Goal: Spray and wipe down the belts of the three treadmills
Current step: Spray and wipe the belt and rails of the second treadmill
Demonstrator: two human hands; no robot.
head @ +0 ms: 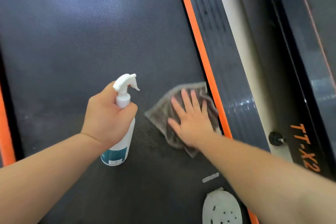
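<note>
At the nine o'clock edge of the view runs a narrow orange side strip [5, 129]. The dark, finely woven treadmill belt [91, 32] fills the view from there to past the middle. Just below centre, toward seven o'clock, the left hand [107, 116] grips the neck of a white plastic spray bottle with a teal label [126, 138], fingers curled round it under the trigger. Its white nozzle [127, 82] points toward one o'clock, and the bottle is held clear of the belt.

At three o'clock from the bottle, a grey-brown cleaning cloth [159, 112] lies crumpled on the belt. The right hand [190, 120] presses flat on it, fingers straight and spread, pointing to twelve. The cloth is blurred, and its far corner touches the long orange edge strip [200, 51] that bounds the belt on the right.

Beyond that strip lies a ribbed black side rail [227, 60]. At five o'clock a white perforated shoe [221, 209] stands on the belt. Toward four o'clock a black frame bears orange lettering "TT-X2" [305, 147].
</note>
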